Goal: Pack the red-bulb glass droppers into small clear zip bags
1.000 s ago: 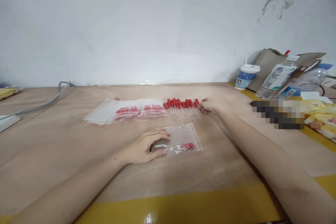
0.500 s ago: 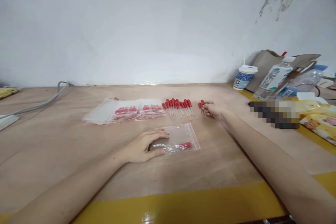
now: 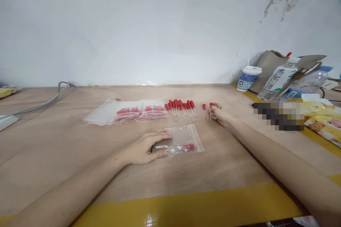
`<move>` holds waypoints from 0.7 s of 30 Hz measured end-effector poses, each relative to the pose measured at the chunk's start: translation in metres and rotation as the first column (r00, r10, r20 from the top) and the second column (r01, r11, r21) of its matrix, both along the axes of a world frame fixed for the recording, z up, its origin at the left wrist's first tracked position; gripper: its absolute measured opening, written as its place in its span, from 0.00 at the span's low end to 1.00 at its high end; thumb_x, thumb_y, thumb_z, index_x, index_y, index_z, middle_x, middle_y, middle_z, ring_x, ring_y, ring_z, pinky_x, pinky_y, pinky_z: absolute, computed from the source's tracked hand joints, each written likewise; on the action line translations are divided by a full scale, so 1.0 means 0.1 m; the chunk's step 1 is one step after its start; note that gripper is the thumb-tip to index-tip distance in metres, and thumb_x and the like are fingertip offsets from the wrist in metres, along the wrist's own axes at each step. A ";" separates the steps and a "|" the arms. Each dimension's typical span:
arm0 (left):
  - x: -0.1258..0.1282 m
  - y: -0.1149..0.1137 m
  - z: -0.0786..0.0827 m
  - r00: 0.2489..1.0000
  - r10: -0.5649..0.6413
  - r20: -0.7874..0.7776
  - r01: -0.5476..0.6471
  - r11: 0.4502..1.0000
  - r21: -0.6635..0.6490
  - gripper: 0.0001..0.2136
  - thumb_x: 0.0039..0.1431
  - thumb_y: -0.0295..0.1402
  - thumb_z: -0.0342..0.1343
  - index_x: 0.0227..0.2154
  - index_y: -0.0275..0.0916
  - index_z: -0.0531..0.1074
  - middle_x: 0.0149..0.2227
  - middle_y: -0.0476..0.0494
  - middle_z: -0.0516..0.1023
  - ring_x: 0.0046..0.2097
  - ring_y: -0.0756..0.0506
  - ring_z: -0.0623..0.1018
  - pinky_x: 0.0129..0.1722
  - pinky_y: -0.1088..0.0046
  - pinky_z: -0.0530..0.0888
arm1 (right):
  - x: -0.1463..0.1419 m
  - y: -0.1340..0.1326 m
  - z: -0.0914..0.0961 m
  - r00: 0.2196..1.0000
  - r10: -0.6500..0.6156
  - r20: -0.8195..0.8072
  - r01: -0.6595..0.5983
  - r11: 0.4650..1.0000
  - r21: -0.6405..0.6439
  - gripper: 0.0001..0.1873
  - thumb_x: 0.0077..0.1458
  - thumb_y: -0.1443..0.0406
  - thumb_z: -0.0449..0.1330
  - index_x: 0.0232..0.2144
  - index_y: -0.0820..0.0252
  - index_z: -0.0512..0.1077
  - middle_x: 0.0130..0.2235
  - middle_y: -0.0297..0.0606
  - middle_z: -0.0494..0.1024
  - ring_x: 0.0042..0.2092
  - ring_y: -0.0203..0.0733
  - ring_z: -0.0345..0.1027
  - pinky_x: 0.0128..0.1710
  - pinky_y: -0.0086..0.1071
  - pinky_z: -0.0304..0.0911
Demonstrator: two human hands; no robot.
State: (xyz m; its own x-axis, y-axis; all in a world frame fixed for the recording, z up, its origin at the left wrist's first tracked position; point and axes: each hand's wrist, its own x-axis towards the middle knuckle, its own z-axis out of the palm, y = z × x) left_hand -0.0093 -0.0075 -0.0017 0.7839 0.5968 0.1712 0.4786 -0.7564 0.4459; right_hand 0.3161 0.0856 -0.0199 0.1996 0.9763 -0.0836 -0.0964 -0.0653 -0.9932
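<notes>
My left hand [image 3: 149, 146] lies over the left end of a clear zip bag [image 3: 183, 134], thumb and fingers apart. Inside that bag is a dropper [image 3: 188, 147] with a red bulb; its tip end is hidden by the hand. My right hand [image 3: 220, 114] pinches a red-bulbed dropper [image 3: 211, 105] near its bulb, to the right of a single dropper [image 3: 204, 107] on the table. Further left lies a group of several loose droppers [image 3: 181, 105], bulbs toward the wall.
Stacked zip bags holding red-bulbed droppers [image 3: 128, 111] lie at the middle back, beside flat bags [image 3: 98, 113]. At right stand a paper cup [image 3: 249, 78], a plastic bottle [image 3: 278, 79] and a grey bag [image 3: 262, 69]. A grey cable [image 3: 53, 100] runs along the left.
My right hand has moved slightly right with one dropper, drawing it away from the dropper beside it. My left hand has stayed on the bag.
</notes>
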 end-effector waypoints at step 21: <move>0.00 0.01 -0.01 1.000 -0.004 -0.023 0.005 1.000 0.031 0.24 0.59 0.42 0.51 0.57 0.44 0.56 0.58 0.44 0.62 0.59 0.41 0.60 0.56 0.59 0.60 | -0.44 -0.88 -0.02 0.979 0.188 -0.075 -0.174 0.971 0.163 0.27 0.42 0.59 0.62 0.42 0.55 0.55 0.27 0.29 0.71 0.29 0.36 0.71 0.32 0.33 0.68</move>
